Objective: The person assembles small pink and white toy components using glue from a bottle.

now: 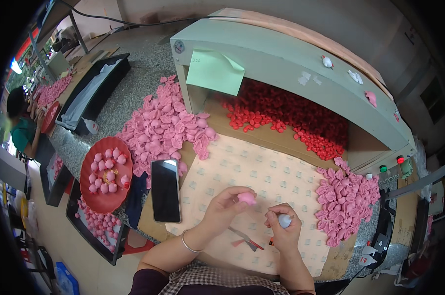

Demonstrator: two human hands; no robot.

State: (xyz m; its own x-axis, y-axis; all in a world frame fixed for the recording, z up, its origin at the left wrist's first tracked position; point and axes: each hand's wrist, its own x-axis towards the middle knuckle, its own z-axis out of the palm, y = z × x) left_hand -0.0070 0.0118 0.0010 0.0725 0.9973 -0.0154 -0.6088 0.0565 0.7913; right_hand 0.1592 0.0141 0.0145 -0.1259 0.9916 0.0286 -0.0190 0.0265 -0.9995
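Between the thumb and fingertips of my left hand is a small rounded pink plastic piece. My right hand is closed around a small white squeeze bottle, its rounded end showing above the fingers. The two hands are a short way apart over a cream patterned sheet. Under them on the sheet lies a slim metal tool with red and black parts, partly hidden by my left wrist. A small orange and black item shows beside my right hand.
Pink pieces are heaped at left and right. Red pieces fill a grey-green box-like housing. A phone, a red plate of round pink pieces and a black tray stand left. Another person sits far left.
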